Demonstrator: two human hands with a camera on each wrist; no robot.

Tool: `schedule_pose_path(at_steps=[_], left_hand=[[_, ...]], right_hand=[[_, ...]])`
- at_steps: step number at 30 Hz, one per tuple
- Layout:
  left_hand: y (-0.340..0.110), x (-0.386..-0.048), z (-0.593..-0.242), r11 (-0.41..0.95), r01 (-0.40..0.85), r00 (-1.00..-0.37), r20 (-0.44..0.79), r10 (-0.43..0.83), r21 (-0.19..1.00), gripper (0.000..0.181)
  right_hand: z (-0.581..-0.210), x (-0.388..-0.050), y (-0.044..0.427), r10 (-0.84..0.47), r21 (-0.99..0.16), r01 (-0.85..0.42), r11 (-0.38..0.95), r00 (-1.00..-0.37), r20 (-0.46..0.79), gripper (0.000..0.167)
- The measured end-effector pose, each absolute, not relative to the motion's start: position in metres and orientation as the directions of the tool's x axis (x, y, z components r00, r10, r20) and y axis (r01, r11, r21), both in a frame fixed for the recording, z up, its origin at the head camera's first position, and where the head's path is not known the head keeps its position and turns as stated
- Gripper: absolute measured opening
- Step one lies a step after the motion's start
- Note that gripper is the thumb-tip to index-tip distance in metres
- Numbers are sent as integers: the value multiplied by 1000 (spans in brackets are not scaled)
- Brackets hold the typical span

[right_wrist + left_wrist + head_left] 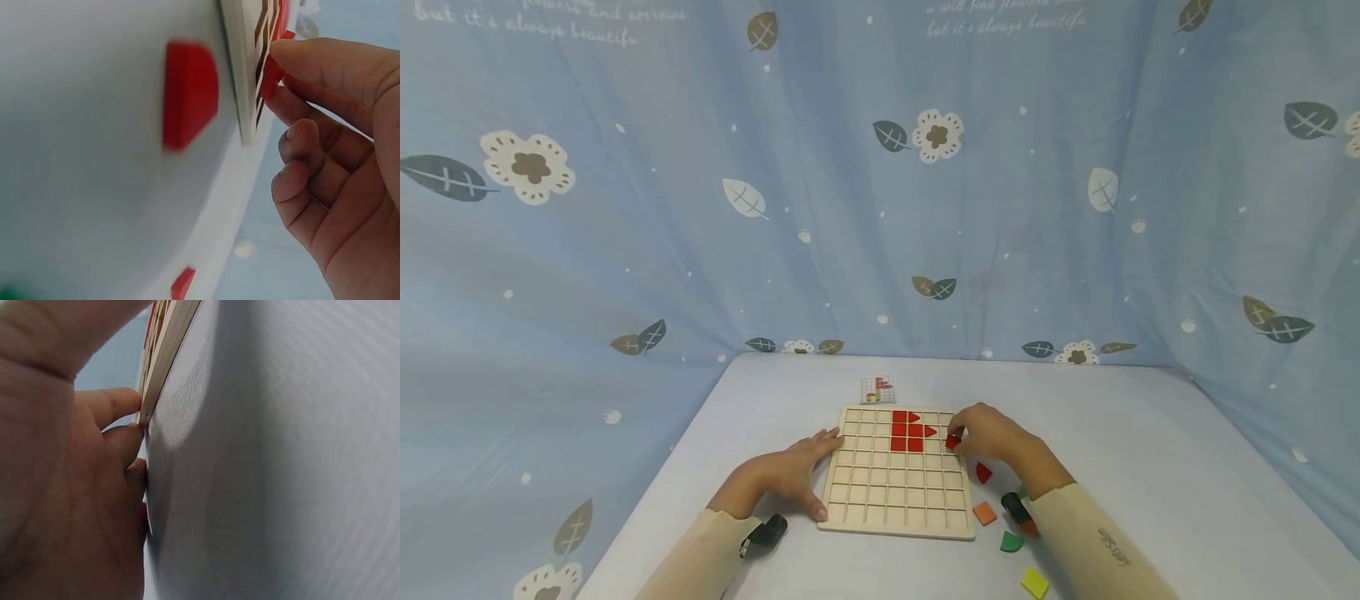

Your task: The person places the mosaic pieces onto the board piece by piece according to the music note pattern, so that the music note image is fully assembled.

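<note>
Red piece (272,77) lies pinched between fingers (291,105) of the right hand (992,433).

On the blue curtain (827,242) before you, you can read white script at upper left, "flowers and sorrows" above "but it's always beautifu"; farther right, "u will find flowers" above "but it's always beautifu". Your right sleeve (1086,525) bears dark lettering (1113,547) beginning "Lets", the rest unclear.

A white table (760,396) carries board (897,477), card (877,390), loose pieces (985,513).
</note>
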State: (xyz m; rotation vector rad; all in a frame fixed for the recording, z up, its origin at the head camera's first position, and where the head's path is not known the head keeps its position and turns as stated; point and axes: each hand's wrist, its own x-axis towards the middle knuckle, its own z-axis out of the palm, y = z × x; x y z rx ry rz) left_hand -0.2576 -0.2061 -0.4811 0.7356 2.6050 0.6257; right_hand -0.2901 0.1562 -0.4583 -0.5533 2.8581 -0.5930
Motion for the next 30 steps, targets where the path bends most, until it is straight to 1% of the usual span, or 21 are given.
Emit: schedule_pose_path(at_steps=[11, 22, 30], left_hand=[[-205, -259, -483, 781, 394, -808, -222, 546, 484, 126], [-206, -260, -484, 785, 398, -806, -227, 546, 474, 127], [-207, -260, -485, 784, 403, -805, -224, 549, 472, 127]], right_hand=[[-466, -296, 135, -448, -395, -381, 836, -890, -89, 24], [-468, -297, 123, -502, -324, -461, 826, -864, -50, 15], [-470, -296, 119, -481, -321, -443, 837, -876, -46, 11]])
